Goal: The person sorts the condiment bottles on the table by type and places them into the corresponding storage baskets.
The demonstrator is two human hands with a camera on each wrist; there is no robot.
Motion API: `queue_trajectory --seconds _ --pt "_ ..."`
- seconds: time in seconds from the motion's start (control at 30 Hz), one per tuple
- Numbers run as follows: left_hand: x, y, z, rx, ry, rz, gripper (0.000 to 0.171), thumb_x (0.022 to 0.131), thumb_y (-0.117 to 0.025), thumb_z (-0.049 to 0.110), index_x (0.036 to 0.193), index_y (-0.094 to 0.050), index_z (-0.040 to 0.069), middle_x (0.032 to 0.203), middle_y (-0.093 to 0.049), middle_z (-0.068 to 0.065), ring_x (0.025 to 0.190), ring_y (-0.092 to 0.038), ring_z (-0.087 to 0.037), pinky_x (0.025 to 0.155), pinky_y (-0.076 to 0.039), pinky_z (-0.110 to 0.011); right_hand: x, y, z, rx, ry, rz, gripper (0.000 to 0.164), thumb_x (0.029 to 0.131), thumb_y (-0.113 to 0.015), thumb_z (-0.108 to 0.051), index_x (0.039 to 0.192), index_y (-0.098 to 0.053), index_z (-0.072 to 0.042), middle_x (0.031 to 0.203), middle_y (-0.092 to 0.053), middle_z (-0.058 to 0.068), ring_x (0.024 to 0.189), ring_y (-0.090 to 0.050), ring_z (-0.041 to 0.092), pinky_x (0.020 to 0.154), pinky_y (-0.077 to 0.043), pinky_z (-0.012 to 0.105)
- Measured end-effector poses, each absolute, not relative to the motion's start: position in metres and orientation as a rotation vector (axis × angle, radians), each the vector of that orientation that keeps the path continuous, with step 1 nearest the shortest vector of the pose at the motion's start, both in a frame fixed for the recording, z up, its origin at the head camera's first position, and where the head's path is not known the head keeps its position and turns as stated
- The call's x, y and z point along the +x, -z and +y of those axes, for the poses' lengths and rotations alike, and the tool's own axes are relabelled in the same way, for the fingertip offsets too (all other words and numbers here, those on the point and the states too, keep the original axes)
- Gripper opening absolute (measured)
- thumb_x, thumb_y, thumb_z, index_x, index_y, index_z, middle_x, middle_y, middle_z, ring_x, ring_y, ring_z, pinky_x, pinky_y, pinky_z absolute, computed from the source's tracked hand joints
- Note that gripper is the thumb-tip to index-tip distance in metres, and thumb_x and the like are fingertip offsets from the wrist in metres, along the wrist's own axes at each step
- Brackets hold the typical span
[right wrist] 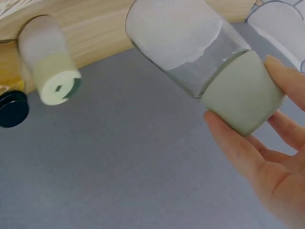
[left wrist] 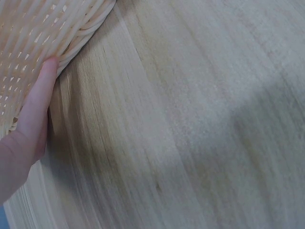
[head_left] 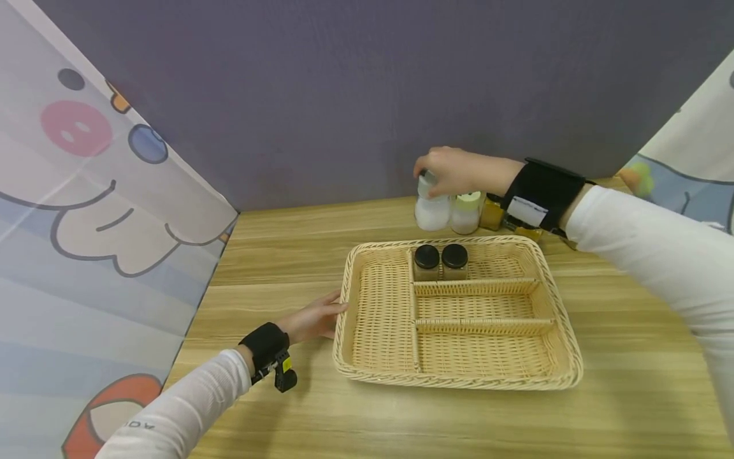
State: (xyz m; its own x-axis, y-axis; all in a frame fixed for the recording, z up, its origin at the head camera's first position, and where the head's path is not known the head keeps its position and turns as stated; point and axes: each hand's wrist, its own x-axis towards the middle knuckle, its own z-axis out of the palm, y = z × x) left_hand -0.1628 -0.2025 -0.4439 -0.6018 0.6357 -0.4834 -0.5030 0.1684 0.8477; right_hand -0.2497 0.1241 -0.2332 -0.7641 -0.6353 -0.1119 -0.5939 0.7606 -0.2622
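Note:
My right hand [head_left: 453, 171] pinches the pale green cap [right wrist: 245, 93] of a clear glass seasoning jar [right wrist: 176, 33] holding white grains, thumb and fingers on opposite sides. In the head view this jar is behind the wicker basket [head_left: 459, 381], near the grey panel. A second seasoning jar [head_left: 465, 220] with a yellow-green cap stands just right of it. At the basket's left side, my left hand [head_left: 309, 320] touches the outer wall with extended fingers; one fingertip [left wrist: 50, 62] rests against the weave just under the rim.
Two black-lidded jars [head_left: 440, 258] sit side by side in the basket's back right compartment. Amber jars [head_left: 491, 213] stand behind the basket, partly covered by my right wrist. A grey panel [head_left: 321, 102] closes off the back of the wooden table [head_left: 275, 255], with printed cloth at both sides.

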Motion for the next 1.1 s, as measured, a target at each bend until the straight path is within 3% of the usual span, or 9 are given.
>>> queue_trajectory --seconds 0.27,1.1 --pt "-0.164 0.446 -0.202 0.13 -1.596 1.542 0.057 0.096 -0.037 0.022 0.143 -0.005 0.017 0.141 -0.025 -0.019 0.124 -0.032 -0.035 0.089 -0.039 -0.052 -0.244 0.237 0.105 -1.013 0.336 2.755 0.044 0.079 -0.064 -0.009 0.118 -0.051 0.005 0.111 -0.05 0.022 0.101 -0.045 0.032 0.085 -0.038 0.044" --pt "-0.164 0.445 -0.2 0.145 -1.577 1.564 0.058 0.096 -0.037 0.024 0.143 -0.005 0.017 0.141 -0.025 -0.02 0.124 -0.032 -0.035 0.088 -0.039 -0.052 -0.225 0.252 0.061 -1.132 0.371 2.686 0.041 0.078 -0.067 -0.011 0.116 -0.054 0.0 0.11 -0.051 0.019 0.101 -0.05 0.03 0.084 -0.044 0.039"
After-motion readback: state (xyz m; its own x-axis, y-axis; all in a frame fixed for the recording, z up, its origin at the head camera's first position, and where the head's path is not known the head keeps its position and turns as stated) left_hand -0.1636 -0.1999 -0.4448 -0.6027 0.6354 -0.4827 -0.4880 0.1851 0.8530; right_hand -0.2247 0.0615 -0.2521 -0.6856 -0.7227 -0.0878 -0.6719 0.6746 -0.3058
